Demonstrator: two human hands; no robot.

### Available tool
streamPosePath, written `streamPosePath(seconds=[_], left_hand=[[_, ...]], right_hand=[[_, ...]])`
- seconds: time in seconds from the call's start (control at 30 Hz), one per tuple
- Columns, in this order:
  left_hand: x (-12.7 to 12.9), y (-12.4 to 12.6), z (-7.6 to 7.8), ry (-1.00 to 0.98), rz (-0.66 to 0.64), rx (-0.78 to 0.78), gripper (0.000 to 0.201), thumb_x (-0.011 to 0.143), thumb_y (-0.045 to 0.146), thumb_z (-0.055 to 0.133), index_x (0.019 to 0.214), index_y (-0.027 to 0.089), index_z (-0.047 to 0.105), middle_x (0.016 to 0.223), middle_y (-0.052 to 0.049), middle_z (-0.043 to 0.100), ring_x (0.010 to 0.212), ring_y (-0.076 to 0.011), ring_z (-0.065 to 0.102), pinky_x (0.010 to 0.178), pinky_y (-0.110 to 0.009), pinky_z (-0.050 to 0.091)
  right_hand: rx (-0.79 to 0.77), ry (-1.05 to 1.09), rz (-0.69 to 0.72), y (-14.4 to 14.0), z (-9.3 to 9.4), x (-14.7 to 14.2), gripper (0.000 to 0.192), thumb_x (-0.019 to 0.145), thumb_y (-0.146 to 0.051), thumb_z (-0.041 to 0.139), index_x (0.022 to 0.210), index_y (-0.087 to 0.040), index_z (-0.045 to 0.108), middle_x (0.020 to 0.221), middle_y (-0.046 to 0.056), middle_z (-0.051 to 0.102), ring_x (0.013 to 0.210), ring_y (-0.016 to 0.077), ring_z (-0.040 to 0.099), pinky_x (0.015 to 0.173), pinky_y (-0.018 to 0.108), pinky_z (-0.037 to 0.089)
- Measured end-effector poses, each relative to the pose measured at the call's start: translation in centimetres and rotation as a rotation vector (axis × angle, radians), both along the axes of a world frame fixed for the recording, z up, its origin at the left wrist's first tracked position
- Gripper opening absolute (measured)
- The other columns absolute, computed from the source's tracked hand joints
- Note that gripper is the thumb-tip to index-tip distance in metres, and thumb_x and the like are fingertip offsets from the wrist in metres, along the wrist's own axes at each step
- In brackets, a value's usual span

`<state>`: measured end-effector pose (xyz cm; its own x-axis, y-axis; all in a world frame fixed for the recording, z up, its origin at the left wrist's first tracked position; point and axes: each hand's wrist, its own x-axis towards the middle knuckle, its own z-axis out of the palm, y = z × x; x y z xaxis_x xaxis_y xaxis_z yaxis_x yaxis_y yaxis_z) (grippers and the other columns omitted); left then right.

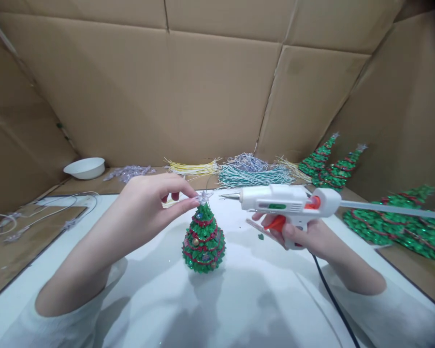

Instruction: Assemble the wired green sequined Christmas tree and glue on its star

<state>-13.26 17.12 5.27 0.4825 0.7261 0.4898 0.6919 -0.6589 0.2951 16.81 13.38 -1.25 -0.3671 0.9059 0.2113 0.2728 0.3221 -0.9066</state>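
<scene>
A small green Christmas tree [203,241] with red garlands and tiny ornaments stands upright on the white tabletop in front of me. At its tip is a clear star [204,197], pinched between the thumb and forefinger of my left hand [155,200]. My right hand [304,237] is wrapped round the handle of a white hot glue gun [275,199] with an orange trigger. Its metal nozzle points left, just to the right of the star; I cannot tell whether it touches. A long glue stick [391,209] sticks out of the gun's back end.
More decorated trees [342,169] stand at the right, and others [395,220] lie nearer. Along the back are yellow wires [194,167], teal wires [255,176], clear stars [128,173] and a white bowl [85,168]. A black cord [329,285] trails below the gun. Cardboard walls surround the table.
</scene>
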Motion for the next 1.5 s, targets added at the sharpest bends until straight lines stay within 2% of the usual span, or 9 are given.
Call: streamPosePath(seconds=[0.07, 0.17, 0.37, 0.83, 1.13, 1.5], left_hand=[[0.0, 0.0, 0.0, -0.001, 0.006, 0.016, 0.015, 0.081, 0.041, 0.059, 0.080, 0.029, 0.067, 0.077, 0.006, 0.067, 0.066, -0.0115, 0.055, 0.057, -0.023, 0.040], [0.3, -0.1, 0.0, -0.010, 0.015, 0.039, 0.013, 0.081, 0.039, 0.059, 0.084, 0.030, 0.067, 0.078, 0.006, 0.068, 0.066, -0.0112, 0.056, 0.059, -0.022, 0.040], [0.6, -0.3, 0.1, -0.025, 0.023, 0.141, 0.016, 0.080, 0.038, 0.059, 0.078, 0.027, 0.069, 0.074, 0.004, 0.069, 0.063, -0.0116, 0.058, 0.058, -0.023, 0.042], [0.6, -0.5, 0.1, -0.055, 0.060, 0.126, 0.016, 0.078, 0.040, 0.060, 0.077, 0.028, 0.070, 0.074, 0.002, 0.070, 0.063, -0.0141, 0.059, 0.057, -0.024, 0.044], [0.6, -0.4, 0.1, -0.045, 0.046, 0.154, 0.015, 0.077, 0.040, 0.061, 0.075, 0.028, 0.070, 0.074, 0.004, 0.070, 0.065, -0.0132, 0.059, 0.059, -0.025, 0.045], [0.6, -0.4, 0.2, -0.028, 0.039, 0.184, 0.016, 0.079, 0.039, 0.060, 0.076, 0.026, 0.069, 0.074, 0.004, 0.070, 0.064, -0.0126, 0.058, 0.058, -0.024, 0.044]], right_hand=[[0.017, -0.039, 0.032, -0.1, 0.0, -0.1, 0.029, 0.084, -0.045, 0.055, 0.100, -0.022, 0.064, 0.103, 0.008, 0.067, 0.082, 0.0185, 0.065, 0.064, 0.027, 0.054], [0.036, -0.102, 0.050, -0.1, 0.0, -0.5, 0.027, 0.085, -0.040, 0.055, 0.104, -0.024, 0.064, 0.107, 0.007, 0.067, 0.099, 0.0212, 0.063, 0.078, 0.031, 0.054], [0.049, -0.228, 0.003, 0.0, 0.3, -1.4, 0.028, 0.084, -0.043, 0.055, 0.099, -0.022, 0.066, 0.101, 0.007, 0.069, 0.090, 0.0206, 0.066, 0.072, 0.030, 0.055], [0.093, -0.281, -0.030, 0.0, 0.5, -1.9, 0.029, 0.084, -0.046, 0.052, 0.089, -0.021, 0.064, 0.090, 0.005, 0.069, 0.082, 0.0185, 0.065, 0.070, 0.026, 0.054], [0.172, -0.448, -0.097, -0.2, 0.6, -1.9, 0.033, 0.085, -0.050, 0.047, 0.081, -0.022, 0.064, 0.080, 0.004, 0.068, 0.072, 0.0177, 0.063, 0.062, 0.025, 0.051], [0.194, -0.475, -0.138, -0.6, 1.1, -2.2, 0.034, 0.085, -0.051, 0.046, 0.078, -0.022, 0.063, 0.077, 0.003, 0.066, 0.071, 0.0183, 0.063, 0.062, 0.026, 0.051]])
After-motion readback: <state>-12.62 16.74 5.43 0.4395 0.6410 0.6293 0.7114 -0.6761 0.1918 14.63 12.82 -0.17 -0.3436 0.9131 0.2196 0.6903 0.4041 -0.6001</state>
